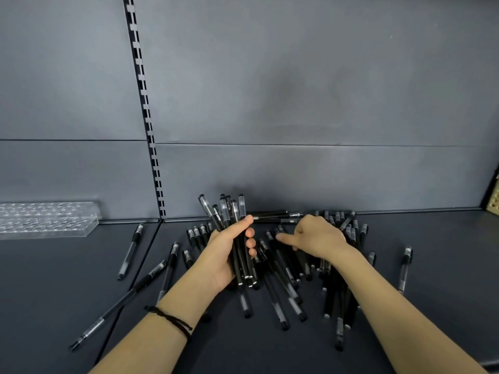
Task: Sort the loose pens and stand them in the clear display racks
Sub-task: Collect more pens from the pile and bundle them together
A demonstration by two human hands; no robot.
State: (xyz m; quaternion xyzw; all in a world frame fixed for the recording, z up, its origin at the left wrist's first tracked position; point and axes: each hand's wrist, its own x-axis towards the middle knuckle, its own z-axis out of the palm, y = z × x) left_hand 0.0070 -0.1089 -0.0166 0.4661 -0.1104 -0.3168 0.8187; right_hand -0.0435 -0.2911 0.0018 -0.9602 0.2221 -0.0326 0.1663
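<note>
Fingers (251,242) of left hand (225,252) around pen bundle (225,214)

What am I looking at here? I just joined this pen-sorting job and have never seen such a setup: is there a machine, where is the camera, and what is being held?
There is no machine. These are a person's two bare hands, filmed by one wide-angle camera worn on the head, looking forward and down. The left hand holds a bundle of black pens roughly upright in its grip. The right hand rests on the pile of loose pens with its forefinger stretched out; whether it has hold of one cannot be told. More pens lie scattered on the dark shelf. The clear display rack sits far left by the back panel, with no pens showing in it.
</note>
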